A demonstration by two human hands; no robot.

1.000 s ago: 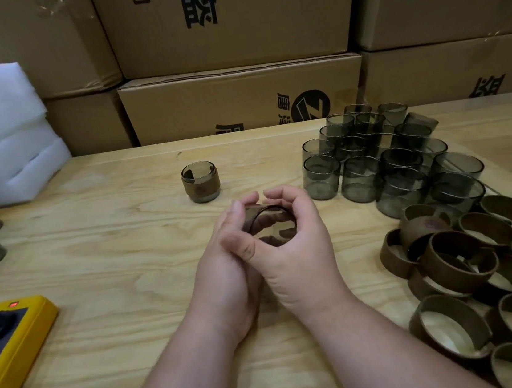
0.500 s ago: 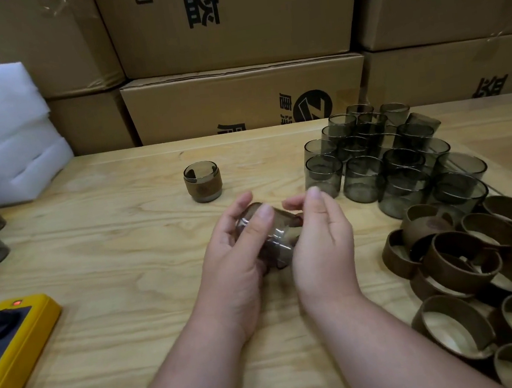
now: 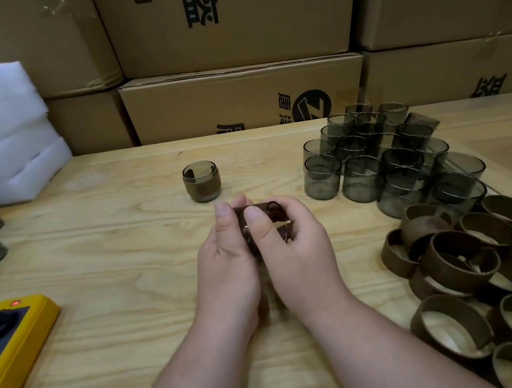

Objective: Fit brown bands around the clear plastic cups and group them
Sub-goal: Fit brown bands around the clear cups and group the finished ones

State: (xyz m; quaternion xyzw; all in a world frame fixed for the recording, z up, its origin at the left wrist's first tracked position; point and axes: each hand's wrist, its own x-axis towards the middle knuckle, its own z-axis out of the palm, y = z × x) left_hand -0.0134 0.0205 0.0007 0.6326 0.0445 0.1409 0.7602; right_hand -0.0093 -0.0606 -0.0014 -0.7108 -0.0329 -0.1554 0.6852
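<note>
With both hands clamped again, left hand (image 3: 226,255) and right hand (image 3: 291,254) press band (image 3: 269,210) onto cup (image 3: 282,231); fit nearly done.

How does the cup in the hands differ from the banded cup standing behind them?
The held cup lies tilted, gripped by the left hand and right hand; the banded cup stands upright, untouched, on the table. The banded cup's sleeve sits squarely round it; how the held cup's sits is hidden. Both are smoky clear plastic with brown bands.
</note>
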